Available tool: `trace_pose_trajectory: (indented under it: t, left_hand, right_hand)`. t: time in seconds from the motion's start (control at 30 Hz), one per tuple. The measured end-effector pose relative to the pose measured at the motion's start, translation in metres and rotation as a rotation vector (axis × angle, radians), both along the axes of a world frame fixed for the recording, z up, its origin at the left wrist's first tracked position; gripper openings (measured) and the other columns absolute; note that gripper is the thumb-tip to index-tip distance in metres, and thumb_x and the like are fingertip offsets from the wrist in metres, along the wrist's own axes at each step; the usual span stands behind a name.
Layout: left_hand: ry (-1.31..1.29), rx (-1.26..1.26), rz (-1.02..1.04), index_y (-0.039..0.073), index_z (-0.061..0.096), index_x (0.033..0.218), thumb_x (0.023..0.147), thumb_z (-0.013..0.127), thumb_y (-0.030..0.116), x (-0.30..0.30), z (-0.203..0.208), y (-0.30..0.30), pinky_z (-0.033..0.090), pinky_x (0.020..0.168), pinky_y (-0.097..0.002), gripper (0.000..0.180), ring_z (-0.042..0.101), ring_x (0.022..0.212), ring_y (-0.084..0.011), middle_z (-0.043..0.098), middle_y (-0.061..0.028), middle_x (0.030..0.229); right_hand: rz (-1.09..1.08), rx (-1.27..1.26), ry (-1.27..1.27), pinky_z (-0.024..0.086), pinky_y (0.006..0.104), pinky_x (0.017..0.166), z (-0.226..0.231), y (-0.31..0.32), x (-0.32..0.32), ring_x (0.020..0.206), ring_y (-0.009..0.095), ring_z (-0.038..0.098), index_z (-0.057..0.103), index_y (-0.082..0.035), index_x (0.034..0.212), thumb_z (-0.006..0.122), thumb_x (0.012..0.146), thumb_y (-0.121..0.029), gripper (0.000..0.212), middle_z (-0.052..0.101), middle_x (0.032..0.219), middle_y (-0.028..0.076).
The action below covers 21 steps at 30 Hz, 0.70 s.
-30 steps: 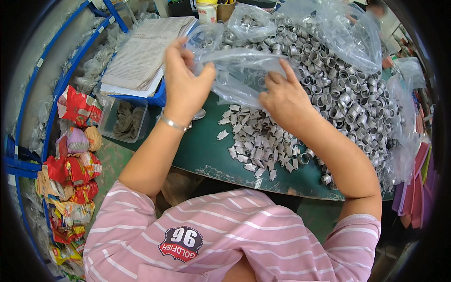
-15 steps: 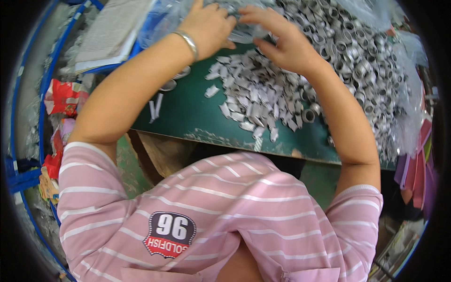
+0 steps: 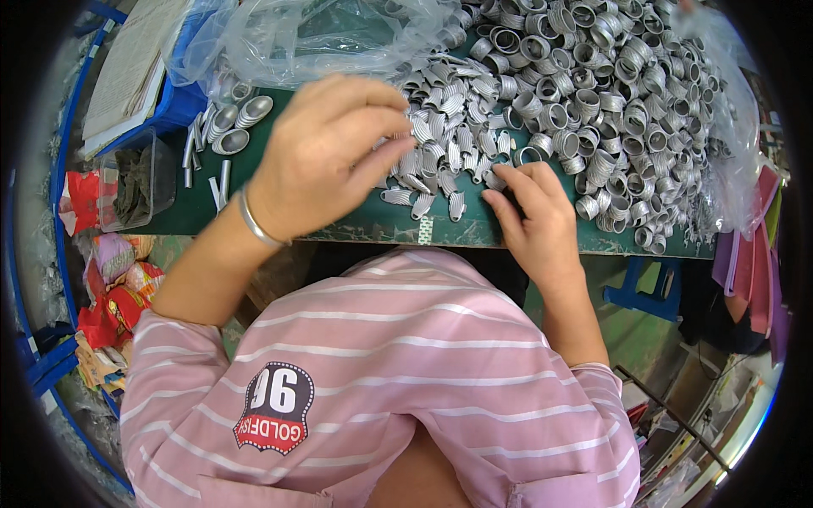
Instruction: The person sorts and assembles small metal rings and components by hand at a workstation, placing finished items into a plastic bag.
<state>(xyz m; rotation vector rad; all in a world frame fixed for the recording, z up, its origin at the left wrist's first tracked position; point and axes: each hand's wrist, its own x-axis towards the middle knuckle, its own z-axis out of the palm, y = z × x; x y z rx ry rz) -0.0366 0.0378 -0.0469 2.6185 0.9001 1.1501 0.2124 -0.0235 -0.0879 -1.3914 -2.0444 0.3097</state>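
My left hand (image 3: 326, 161), with a silver bangle (image 3: 254, 222) at its wrist, hovers over the left edge of a pile of small ridged silver metal pieces (image 3: 453, 157). Its fingers curl toward the thumb, tips close together; whatever lies between them is too small to make out. At the pile's right edge rests my right hand (image 3: 542, 212), thumb and forefinger apart, beside a few loose pieces near the table's front. Just beyond it spreads a large heap of ridged silver metal rings (image 3: 610, 110).
Clear plastic bags (image 3: 330, 42) lie along the back of the green table (image 3: 356, 222). To the left are oval metal cups (image 3: 230, 140), thin metal tubes (image 3: 224, 179), a plastic box of dark scraps (image 3: 135, 182) and a blue bin (image 3: 182, 106) topped with papers. A blue stool (image 3: 648, 288) stands below right.
Both hands have come back from the plastic bag at the far side toward the table's front. My view has shifted, bringing the cups, the box and more of the bag into sight.
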Motion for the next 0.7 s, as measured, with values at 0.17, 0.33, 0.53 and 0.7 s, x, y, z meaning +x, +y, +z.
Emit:
trace_pose_trajectory:
  t: [0.17, 0.33, 0.53, 0.7]
  left_hand:
    - [-0.299, -0.267, -0.043, 0.001, 0.066, 0.086, 0.071, 0.072, -0.004, 0.022, -0.021, -0.035, 0.049, 0.066, -0.0281, 0.017, 0.062, 0.076, -0.0188, 0.065, -0.0109, 0.088]
    - [-0.490, -0.605, -0.065, 0.001, 0.065, 0.091, 0.080, 0.066, 0.000, 0.048, -0.033, -0.049, 0.045, 0.054, -0.0199, 0.010, 0.059, 0.068, -0.0080, 0.062, -0.0069, 0.084]
    - [-0.614, -0.786, -0.039, -0.001, 0.065, 0.093, 0.084, 0.063, 0.002, 0.053, -0.034, -0.055, 0.046, 0.057, -0.0217, 0.010, 0.060, 0.070, -0.0116, 0.062, -0.0068, 0.084]
    - [-0.397, -0.439, -0.033, 0.000, 0.068, 0.090, 0.076, 0.070, -0.002, 0.055, -0.032, -0.052, 0.048, 0.058, -0.0252, 0.014, 0.061, 0.070, -0.0159, 0.064, -0.0086, 0.084]
  right_hand:
    - [0.020, -0.061, 0.137, 0.047, 0.0330, 0.061, -0.002, -0.003, 0.000, 0.073, 0.027, 0.058, 0.060, -0.001, 0.088, 0.071, 0.072, 0.001, 0.020, 0.056, 0.080, 0.010]
    - [0.027, -0.304, 0.650, 0.049, 0.0251, 0.060, -0.008, -0.012, -0.009, 0.072, 0.014, 0.061, 0.062, 0.000, 0.094, 0.070, 0.076, 0.003, 0.020, 0.065, 0.084, 0.008]
    - [0.073, -0.655, 0.999, 0.049, 0.0245, 0.060, -0.001, -0.021, -0.018, 0.069, 0.012, 0.060, 0.063, 0.001, 0.102, 0.064, 0.084, 0.000, 0.018, 0.066, 0.085, 0.007]
    - [0.136, -0.112, 0.455, 0.050, 0.0295, 0.063, 0.005, -0.017, -0.021, 0.075, 0.023, 0.061, 0.062, 0.001, 0.097, 0.064, 0.079, 0.005, 0.018, 0.060, 0.088, 0.013]
